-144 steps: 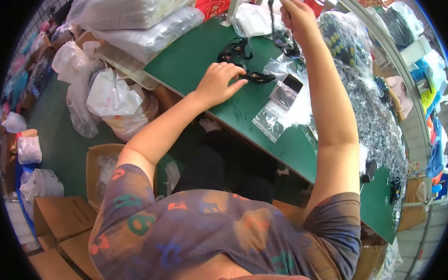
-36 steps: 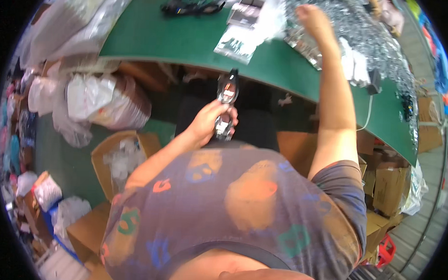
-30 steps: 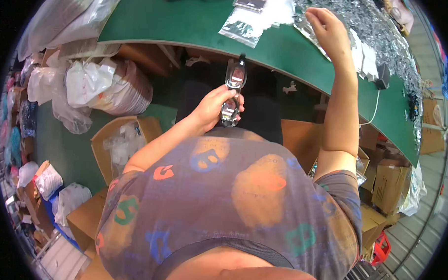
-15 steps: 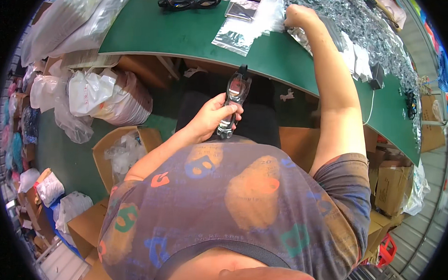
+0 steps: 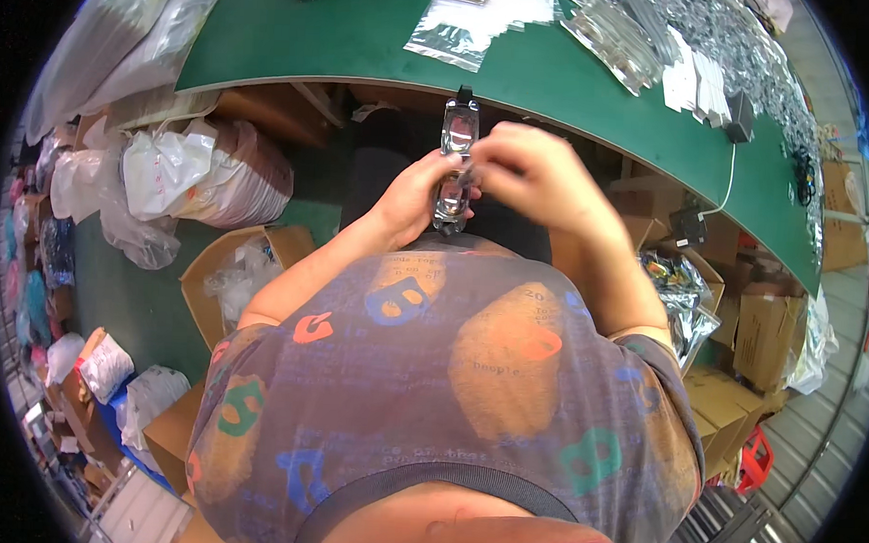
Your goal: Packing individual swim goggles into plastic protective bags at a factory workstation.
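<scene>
A pair of swim goggles [image 5: 460, 129] with clear lenses and black end pieces stands lengthwise in front of my body, below the table edge. My left hand [image 5: 420, 190] is closed around its middle, thumb on top. From the right, my right hand [image 5: 529, 174] reaches the goggles with its fingers curled together at the nose bridge. Motion blurs these fingers, and what they pinch, if anything, cannot be made out. On the green table [image 5: 318, 47] above lie small clear plastic bags [image 5: 447, 42] and a stack of clear flat pieces [image 5: 615, 48].
A large heap of clear plastic parts [image 5: 720, 52] covers the table's right side. White strips [image 5: 699, 84] and a black adapter [image 5: 739, 117] with a cable lie near the edge. A stuffed white sack [image 5: 237, 178] and an open carton [image 5: 226, 274] stand at left.
My right hand has come back from the stack on the table to the goggles in my left hand. The goggles are now turned more upright. The view has shifted slightly.
</scene>
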`<state>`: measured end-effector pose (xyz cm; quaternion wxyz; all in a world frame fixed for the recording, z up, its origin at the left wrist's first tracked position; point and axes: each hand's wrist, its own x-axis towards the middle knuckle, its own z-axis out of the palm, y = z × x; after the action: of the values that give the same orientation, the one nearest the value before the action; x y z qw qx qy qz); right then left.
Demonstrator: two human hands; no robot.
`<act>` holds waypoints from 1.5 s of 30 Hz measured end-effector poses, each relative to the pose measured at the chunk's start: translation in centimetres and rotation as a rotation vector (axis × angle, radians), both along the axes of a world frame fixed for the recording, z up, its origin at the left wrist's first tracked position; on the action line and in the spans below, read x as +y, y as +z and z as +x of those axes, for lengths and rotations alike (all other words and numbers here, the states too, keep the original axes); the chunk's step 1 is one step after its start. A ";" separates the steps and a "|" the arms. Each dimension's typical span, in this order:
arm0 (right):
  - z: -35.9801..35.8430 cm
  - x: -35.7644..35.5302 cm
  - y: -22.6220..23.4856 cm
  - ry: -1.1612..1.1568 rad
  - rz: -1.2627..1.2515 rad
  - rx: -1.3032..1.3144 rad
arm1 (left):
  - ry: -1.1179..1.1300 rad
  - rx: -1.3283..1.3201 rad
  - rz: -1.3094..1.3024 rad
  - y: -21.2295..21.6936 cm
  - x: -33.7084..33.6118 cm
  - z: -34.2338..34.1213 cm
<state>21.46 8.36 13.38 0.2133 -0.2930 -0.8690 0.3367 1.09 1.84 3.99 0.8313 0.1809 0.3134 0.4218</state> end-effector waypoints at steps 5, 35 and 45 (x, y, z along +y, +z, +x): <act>-0.7 -2.1 -4.9 -0.193 -0.010 -0.065 | -0.119 0.082 0.202 0.4 0.1 1.3; 19.5 8.8 -6.0 -0.856 0.634 -0.807 | -0.180 0.134 0.160 0.4 0.6 1.6; 17.2 2.6 -7.6 -0.776 0.889 -0.273 | -0.236 0.083 0.138 -0.8 0.9 2.1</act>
<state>38.62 10.97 5.76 0.3092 -0.5119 -0.7757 -0.2016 3.23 2.78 3.17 0.8472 0.2905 0.2942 0.3338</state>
